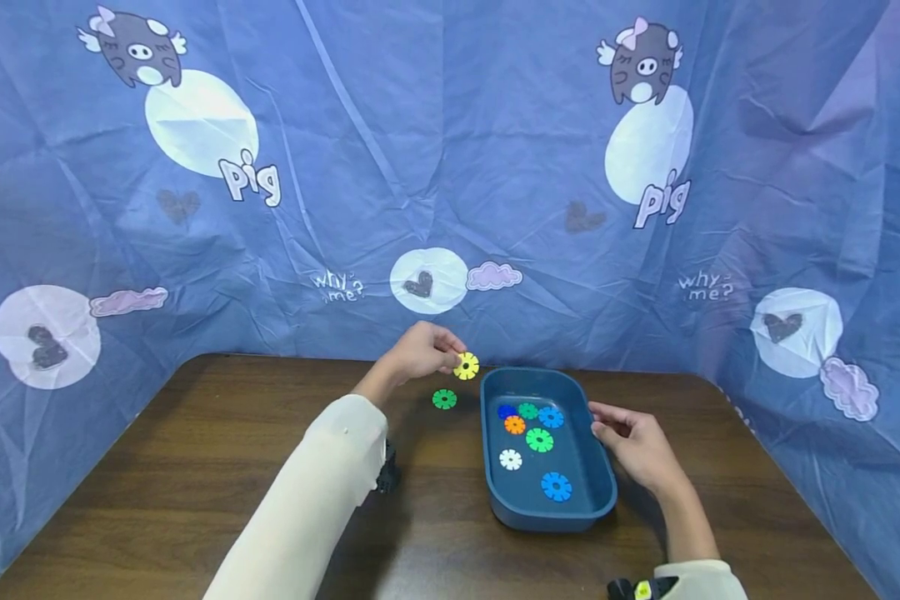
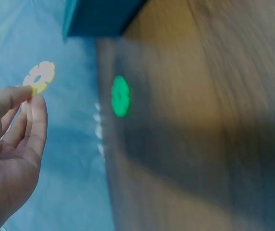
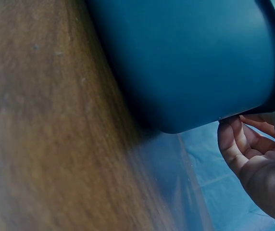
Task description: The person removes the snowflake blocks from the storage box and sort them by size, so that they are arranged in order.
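- Tub, blue and rounded, stands right of centre in the lower half of my head view.
- Left hand, mid-frame: I see thumb and fingers nipped together on the edge of a yellow disc, no gap beyond its thickness. The edge hold seems chosen to leave most of the disc free; it appears raised off the wood, just beside the tub's upper left corner.
- Right hand, lower right: its fingers are curled in at the tub's right rim, nearly closed, probably to steady it. How firmly, I cannot tell.
- Green disc lies outside the tub, just below the yellow one.
- Seven discs lie spread inside the tub: dark blue, teal, orange, bright green, white and two blue.
- Table: dark brown wood grain, filling the bottom of the frame.
- Cloth: creased blue, printed with pigs, hearts and clouds, hanging behind and at both sides.
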Tool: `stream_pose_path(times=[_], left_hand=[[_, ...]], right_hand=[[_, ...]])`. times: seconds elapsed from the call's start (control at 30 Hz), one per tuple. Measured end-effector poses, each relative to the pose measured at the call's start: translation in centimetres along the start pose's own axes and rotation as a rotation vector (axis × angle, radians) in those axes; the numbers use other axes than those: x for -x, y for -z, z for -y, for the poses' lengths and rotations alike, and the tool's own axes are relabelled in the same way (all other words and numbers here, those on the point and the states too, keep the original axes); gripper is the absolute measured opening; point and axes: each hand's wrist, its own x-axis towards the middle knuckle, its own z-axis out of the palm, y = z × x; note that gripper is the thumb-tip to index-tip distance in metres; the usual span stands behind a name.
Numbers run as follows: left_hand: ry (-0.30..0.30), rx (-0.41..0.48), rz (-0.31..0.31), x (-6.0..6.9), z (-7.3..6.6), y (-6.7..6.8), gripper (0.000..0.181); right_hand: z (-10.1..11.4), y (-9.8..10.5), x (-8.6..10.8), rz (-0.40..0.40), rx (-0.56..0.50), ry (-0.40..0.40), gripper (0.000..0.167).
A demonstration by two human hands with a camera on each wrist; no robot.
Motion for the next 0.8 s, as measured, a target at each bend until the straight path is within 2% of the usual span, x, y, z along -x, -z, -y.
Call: stream_pose_path(times=[0.23, 0.37, 0.5, 0.6, 0.8], left_hand=[[0.120, 0.110, -0.152, 1.3, 4.2, 1.3, 0.017], [0.173, 0.145, -0.188, 1.9, 6.0, 1.4, 0.018], [0.235, 0.173, -0.202, 2.4, 7.2, 1.2, 0.016], [0.271, 0.160, -0.206, 2.7, 7.8, 1.0, 0.014], [0.283, 0.023, -0.193, 2.8, 8.2, 0.8, 0.012]], right_hand=[[-0.1, 0.1, 0.1, 0.001, 0.005, 0.003, 0.038], [-0.1, 0.0, 0.0, -0.001, 0.006, 0.007, 0.037], [-0.1, 0.0, 0.0, 0.003, 0.010, 0.006, 0.037], [-0.1, 0.0, 0.1, 0.005, 0.006, 0.005, 0.037], [-0.1, 0.1, 0.1, 0.006, 0.009, 0.010, 0.037]])
